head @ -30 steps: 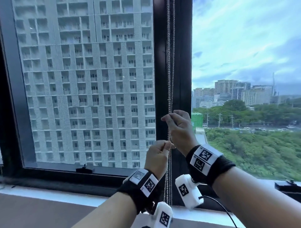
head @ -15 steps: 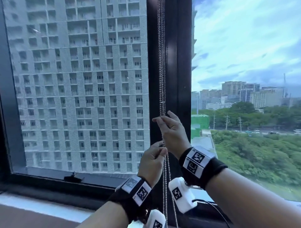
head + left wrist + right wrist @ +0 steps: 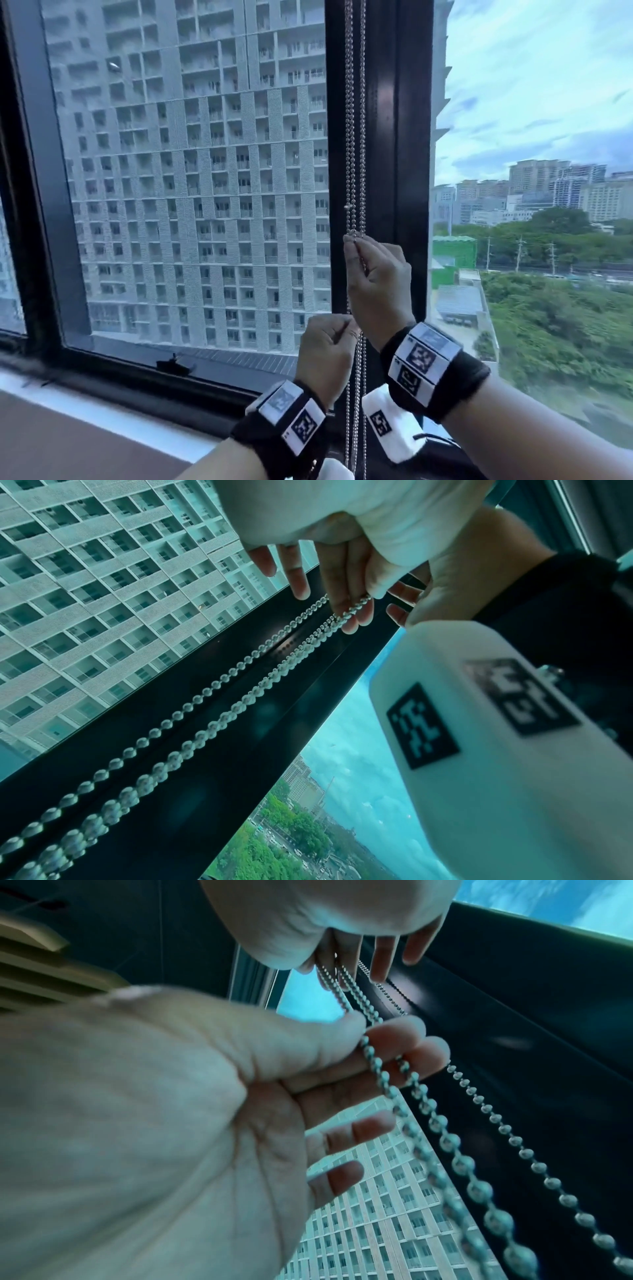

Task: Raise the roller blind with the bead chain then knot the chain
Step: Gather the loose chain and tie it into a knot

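The silver bead chain (image 3: 355,154) hangs in several strands down the front of the black window mullion (image 3: 394,171). My right hand (image 3: 352,241) pinches the strands at about mid-height. Below it, my left hand (image 3: 354,334) pinches the same strands between thumb and fingers. The left wrist view shows the left hand (image 3: 352,610) with the bead chain (image 3: 219,680) running across its fingertips. The right wrist view has the right hand (image 3: 329,961) at the top and the left hand (image 3: 369,1034) close below, both gripping the bead chain (image 3: 428,1115). No roller blind shows in any view.
Large panes flank the mullion, with a pale apartment block behind the left pane (image 3: 188,171) and sky and trees behind the right pane (image 3: 531,137). A small black latch (image 3: 174,365) sits on the lower frame. A white sill (image 3: 102,414) runs below.
My hands have drawn farther apart along the chain, right above and left below, both still pinching it. The head view has shifted slightly.
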`<state>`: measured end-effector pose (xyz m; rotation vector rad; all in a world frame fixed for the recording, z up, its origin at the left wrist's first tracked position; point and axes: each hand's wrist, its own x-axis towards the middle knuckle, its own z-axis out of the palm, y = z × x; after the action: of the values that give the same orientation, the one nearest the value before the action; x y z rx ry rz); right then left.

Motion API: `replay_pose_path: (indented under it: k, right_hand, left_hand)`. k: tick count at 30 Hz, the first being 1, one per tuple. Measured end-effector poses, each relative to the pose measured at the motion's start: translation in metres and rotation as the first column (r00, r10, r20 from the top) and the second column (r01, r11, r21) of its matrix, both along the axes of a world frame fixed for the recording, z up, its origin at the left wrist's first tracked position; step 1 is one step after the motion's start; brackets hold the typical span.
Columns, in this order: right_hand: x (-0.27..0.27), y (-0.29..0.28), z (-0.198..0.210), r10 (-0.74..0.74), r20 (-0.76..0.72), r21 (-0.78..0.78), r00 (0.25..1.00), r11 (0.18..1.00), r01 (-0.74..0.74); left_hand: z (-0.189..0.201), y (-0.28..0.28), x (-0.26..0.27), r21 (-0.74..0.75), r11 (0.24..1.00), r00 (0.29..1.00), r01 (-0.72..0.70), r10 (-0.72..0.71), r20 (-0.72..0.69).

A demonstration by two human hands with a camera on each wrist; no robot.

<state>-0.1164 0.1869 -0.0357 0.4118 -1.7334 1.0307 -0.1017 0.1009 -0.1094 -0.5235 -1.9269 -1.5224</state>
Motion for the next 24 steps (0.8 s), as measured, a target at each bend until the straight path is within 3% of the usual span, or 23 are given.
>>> replay_pose_path:
  k: [5,12,17,21,24]
  right_hand:
    - [0.010,-0.016,-0.003,-0.078,-0.071,-0.031,0.994,0.997,0.076]
    - [0.024,-0.042,-0.004,0.204,-0.035,-0.241,0.978,0.948,-0.207]
    - [0.032,-0.050,-0.005,0.279,-0.007,-0.319,0.960,0.909,-0.267]
    - [0.046,-0.055,-0.006,0.335,0.042,-0.310,0.941,0.900,-0.306]
    - [0.050,-0.056,-0.007,0.415,0.084,-0.238,0.906,0.891,-0.386]
  left_hand:
    - [0.003,-0.012,0.008,-0.024,0.998,0.998,0.057,-0.057,0.014]
    - [0.005,-0.038,0.024,0.004,0.970,0.970,0.242,-0.242,0.007]
    - [0.012,-0.055,0.039,0.008,0.958,0.958,0.286,-0.286,0.037]
    - [0.042,-0.065,0.040,0.106,0.970,0.974,0.218,-0.223,0.038]
    - [0.082,-0.066,0.045,0.155,0.941,0.949,0.300,-0.311,0.048]
